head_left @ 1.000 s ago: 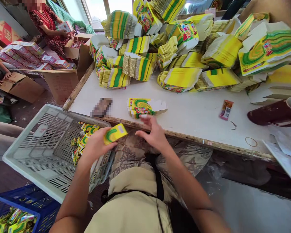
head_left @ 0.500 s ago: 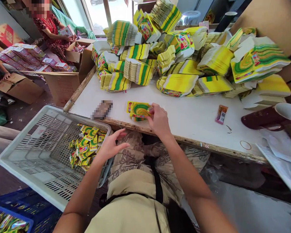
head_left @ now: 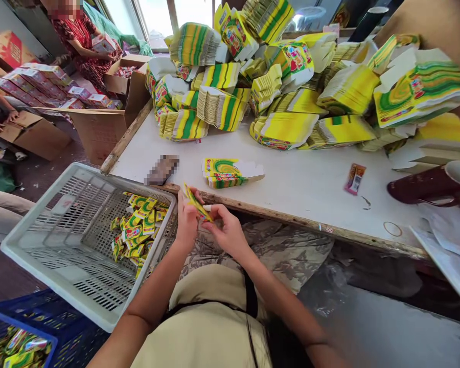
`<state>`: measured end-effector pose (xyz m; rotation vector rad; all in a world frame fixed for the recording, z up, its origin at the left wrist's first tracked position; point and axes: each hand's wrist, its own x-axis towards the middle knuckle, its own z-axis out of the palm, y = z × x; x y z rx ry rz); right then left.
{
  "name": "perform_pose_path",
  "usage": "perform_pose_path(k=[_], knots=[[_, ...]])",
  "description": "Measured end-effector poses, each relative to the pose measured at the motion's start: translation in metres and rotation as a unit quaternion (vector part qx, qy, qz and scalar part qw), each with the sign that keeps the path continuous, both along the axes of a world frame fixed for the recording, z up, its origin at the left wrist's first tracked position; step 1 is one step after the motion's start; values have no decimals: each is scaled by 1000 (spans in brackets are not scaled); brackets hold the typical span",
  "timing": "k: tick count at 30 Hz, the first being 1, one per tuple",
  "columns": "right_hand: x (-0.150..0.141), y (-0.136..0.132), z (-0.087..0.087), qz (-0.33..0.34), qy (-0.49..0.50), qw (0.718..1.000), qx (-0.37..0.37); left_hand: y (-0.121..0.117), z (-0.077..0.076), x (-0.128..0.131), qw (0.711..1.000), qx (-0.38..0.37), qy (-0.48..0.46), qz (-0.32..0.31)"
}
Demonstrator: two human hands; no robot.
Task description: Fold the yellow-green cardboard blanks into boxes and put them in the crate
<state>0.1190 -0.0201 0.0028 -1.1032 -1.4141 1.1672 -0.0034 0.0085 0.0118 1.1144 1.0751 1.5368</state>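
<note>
- Carton (head_left: pixel 198 204) slants, long axis running far left to near right
- My left hand (head_left: pixel 186 221) grips its far end
- My right hand (head_left: pixel 227 231) pinches its near end

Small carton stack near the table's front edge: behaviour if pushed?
The carton stack likely fans out rather than moving as a block: its layers sit unevenly and no band shows. They look like thin card, so probably light and bendable. Flat on the table, it seems apt to slide, not roll.
</note>
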Motion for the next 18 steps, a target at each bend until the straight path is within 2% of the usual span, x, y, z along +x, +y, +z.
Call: perform_pose_path(k=[3, 5, 7, 9, 12, 14, 16, 18], knots=[[16, 8, -6, -30, 22, 999, -9, -7, -11, -10, 999, -13, 44, -3], [29, 11, -8, -45, 14, 999, 0, -8, -10, -19, 997, -40, 69, -1], [41, 13, -8, -57, -16, 998, 33, -6, -2, -32, 992, -53, 101, -53], [52, 14, -5, -71, -78, 990, 96, -1, 11, -47, 981, -40, 121, -144], [61, 14, 1, -69, -206, 953, 209, 4, 29, -64, 952, 4, 178, -250], [60, 11, 3, -27, -256, 931, 259, 3, 34, -63, 916, 13, 284, -282], [55, 7, 3, 13, -259, 925, 276, -1, 31, -52, 870, -1, 395, -297], [48, 2, 1, -12, -226, 939, 259, -6, 24, -37, 847, -26, 454, -275]])
